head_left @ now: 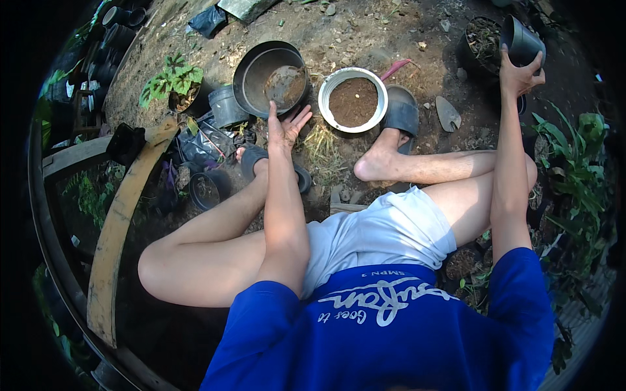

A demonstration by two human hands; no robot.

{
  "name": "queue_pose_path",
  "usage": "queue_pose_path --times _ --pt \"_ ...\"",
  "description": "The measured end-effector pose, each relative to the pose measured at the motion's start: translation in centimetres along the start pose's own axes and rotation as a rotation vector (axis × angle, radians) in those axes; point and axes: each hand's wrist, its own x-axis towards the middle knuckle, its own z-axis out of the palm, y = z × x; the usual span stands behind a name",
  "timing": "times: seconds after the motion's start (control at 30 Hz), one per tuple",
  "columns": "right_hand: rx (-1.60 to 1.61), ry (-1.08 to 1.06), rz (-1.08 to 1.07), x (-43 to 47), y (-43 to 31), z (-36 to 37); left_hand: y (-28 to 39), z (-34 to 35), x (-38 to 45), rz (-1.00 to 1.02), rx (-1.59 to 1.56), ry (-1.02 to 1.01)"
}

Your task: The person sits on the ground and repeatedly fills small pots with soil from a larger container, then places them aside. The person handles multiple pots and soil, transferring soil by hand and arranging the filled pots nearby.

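Observation:
My right hand [523, 78] grips a small black plastic plant pot [522, 41], tilted beside a larger dark pot of dry plant matter [483, 39]. Palm up, with its fingers spread, my left hand [288, 126] is at the near rim of a wide black basin [244, 78]; whether it touches the rim I cannot tell. Some brown soil [288, 88] lies in the basin. Between my hands stands a white-rimmed round pot [324, 97] filled with brown soil [353, 100]. A pink handle [395, 69] sticks out behind that pot.
A potted leafy plant [176, 80], a grey pot [227, 105] and black plastic sheeting [198, 141] are at the left. A curved wooden plank [115, 229] runs beside my left knee. A flat stone [447, 114] lies right of my sandal [402, 110]. Green plants [577, 161] grow at the far right.

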Motion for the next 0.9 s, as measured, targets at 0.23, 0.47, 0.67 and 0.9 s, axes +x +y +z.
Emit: queue_pose_path --times 0.23,0.47,0.67,0.9 --pt "1.103 -0.870 0.593 -11.7 -8.7 -7.4 -1.3 1.0 1.6 0.204 -0.244 -0.080" --pt "1.035 -1.372 0.895 -18.6 -14.5 -11.0 6.8 12.1 -1.1 0.474 0.071 -0.352" --pt "1.210 -1.541 1.014 -20.8 -16.4 -8.3 5.7 15.3 -3.5 0.715 0.271 -0.353" --pt "1.398 -1.610 1.153 -23.2 -14.8 -7.4 1.1 12.8 -2.6 0.573 0.333 -0.387"
